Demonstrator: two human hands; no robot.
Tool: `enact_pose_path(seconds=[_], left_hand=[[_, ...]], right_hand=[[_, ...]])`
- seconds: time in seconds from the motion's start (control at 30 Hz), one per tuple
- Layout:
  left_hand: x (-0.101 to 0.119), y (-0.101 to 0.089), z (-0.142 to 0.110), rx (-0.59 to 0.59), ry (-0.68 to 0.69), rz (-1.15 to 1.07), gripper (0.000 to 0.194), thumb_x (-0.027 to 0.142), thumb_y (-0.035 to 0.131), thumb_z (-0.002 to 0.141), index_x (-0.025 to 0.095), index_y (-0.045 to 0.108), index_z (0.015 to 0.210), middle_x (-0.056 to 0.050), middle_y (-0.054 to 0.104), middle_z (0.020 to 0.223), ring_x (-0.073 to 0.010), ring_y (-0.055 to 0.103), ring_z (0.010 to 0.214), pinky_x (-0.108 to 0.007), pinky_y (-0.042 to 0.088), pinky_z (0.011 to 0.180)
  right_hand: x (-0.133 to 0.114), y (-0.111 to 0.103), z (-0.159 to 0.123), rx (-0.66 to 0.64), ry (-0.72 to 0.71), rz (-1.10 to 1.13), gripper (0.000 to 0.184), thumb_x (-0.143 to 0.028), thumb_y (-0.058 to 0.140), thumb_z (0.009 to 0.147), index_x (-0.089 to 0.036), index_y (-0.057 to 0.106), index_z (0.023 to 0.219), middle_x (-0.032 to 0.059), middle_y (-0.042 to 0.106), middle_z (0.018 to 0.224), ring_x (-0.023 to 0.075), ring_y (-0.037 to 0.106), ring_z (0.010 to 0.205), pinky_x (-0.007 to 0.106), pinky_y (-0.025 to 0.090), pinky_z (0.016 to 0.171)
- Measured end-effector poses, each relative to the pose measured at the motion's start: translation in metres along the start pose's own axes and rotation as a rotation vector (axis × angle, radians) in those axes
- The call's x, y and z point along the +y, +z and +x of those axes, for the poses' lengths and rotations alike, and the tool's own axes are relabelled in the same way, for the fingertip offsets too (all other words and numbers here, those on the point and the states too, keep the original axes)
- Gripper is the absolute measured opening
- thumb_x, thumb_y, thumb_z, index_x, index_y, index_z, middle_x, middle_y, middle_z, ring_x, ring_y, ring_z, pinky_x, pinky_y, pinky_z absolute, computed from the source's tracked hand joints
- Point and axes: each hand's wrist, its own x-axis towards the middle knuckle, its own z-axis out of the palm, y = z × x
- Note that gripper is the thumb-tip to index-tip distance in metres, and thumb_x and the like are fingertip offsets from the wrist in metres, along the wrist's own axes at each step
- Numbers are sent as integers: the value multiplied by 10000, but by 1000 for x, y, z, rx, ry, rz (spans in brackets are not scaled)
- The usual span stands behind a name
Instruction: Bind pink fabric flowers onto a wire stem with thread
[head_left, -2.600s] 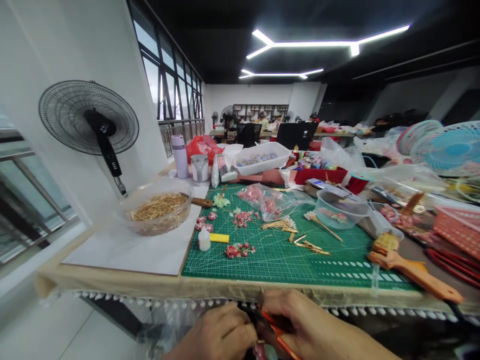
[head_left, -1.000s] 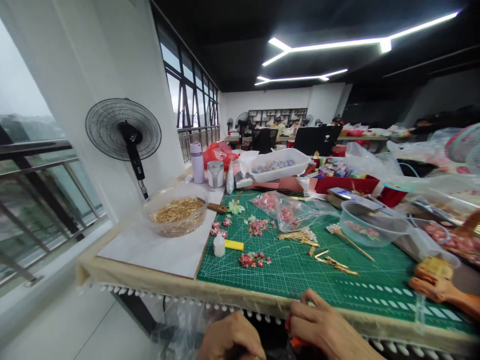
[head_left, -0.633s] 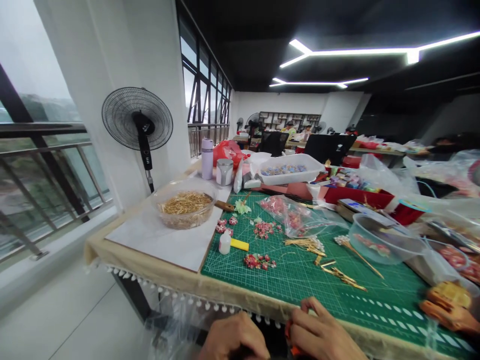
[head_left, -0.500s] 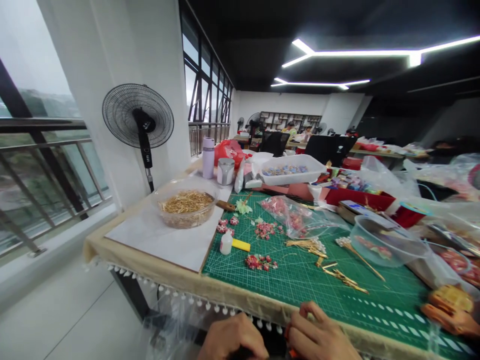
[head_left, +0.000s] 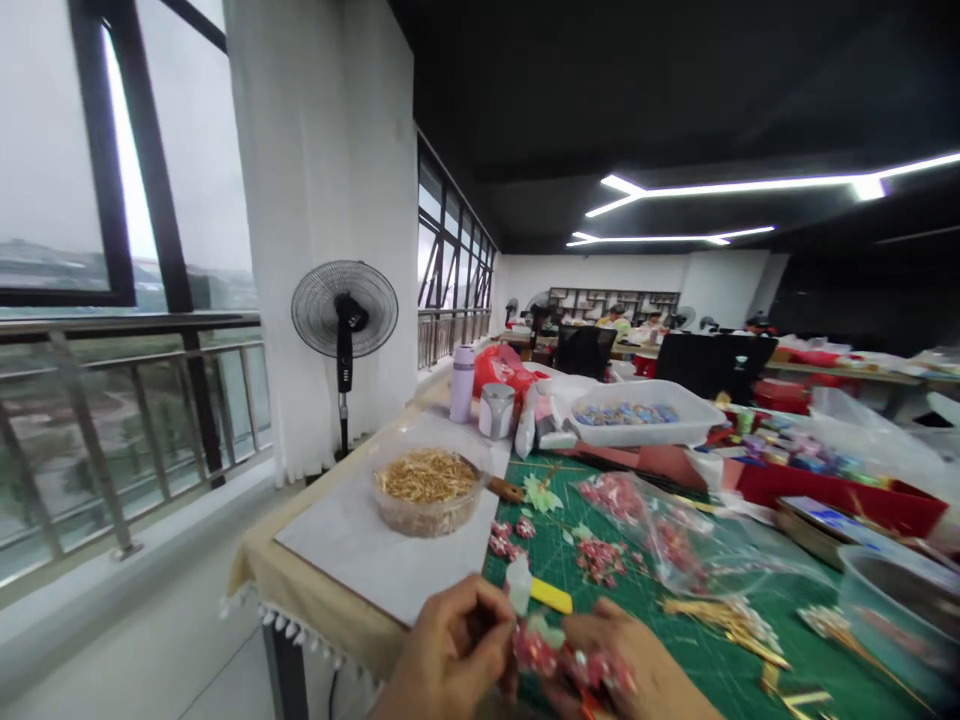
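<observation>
At bottom centre, the flower cluster point(head_left: 535, 650) was pinkish red touched with pale green. Toward lower right, the green mat point(head_left: 686, 650) bore fine pale grid lines. Mid-frame, the bottle point(head_left: 462, 385) was lilac, the bag point(head_left: 501, 370) red, the slivers point(head_left: 426, 475) gold; lower left, the tablecloth point(head_left: 300, 593) was beige with white pompoms point(head_left: 279, 624).
</observation>
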Motion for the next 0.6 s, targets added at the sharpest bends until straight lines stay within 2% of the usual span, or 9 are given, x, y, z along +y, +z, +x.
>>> enact_pose_path(seconds=[0.13, 0.27, 0.33, 0.43, 0.53, 0.6], left_hand=[[31, -29, 32, 68, 61, -45, 430, 551, 692, 696, 155, 526, 719, 46, 523, 569, -79, 495, 472, -216, 433, 484], [36, -55, 49, 125, 97, -52, 442, 527, 743, 653, 140, 534, 700, 46, 538, 557, -67, 496, 445, -212, 439, 456], [34, -65, 53, 154, 101, -77, 450, 527, 756, 634, 140, 538, 706, 45, 555, 548, -68, 499, 446, -210, 440, 453], [33, -75, 57, 194, 85, -129, 450, 511, 782, 604, 144, 547, 716, 46, 580, 527, -74, 508, 439, -218, 450, 457], [34, -76, 56, 236, 66, -184, 445, 475, 818, 564, 141, 561, 704, 48, 587, 509, -79, 512, 434, -221, 448, 449], [35, -72, 51, 273, 50, -232, 449, 471, 833, 540, 142, 563, 684, 47, 582, 496, -81, 506, 433, -221, 439, 444]], right_hand=[[2, -35, 60, 2, 60, 248, 222, -222, 455, 830, -202, 563, 637, -31, 565, 598, 113, 486, 534, 235, 339, 561], [5, -39, 96, 17, 64, 262, 235, -206, 467, 798, -199, 515, 568, -68, 358, 506, 98, 307, 474, 234, 271, 480], [6, -35, 109, 21, 54, 231, 235, -211, 471, 813, -197, 543, 590, -60, 411, 512, 101, 352, 482, 228, 289, 484], [8, -31, 124, 9, 77, 179, 228, -232, 457, 856, -193, 614, 696, -21, 592, 603, 119, 506, 541, 220, 344, 519], [13, -34, 131, -14, 195, 96, 310, -267, 430, 887, -171, 634, 673, 53, 670, 616, 186, 607, 562, 255, 358, 504], [19, -42, 122, -15, 315, 30, 304, -309, 465, 873, -157, 645, 682, 124, 704, 657, 273, 657, 618, 307, 387, 527]])
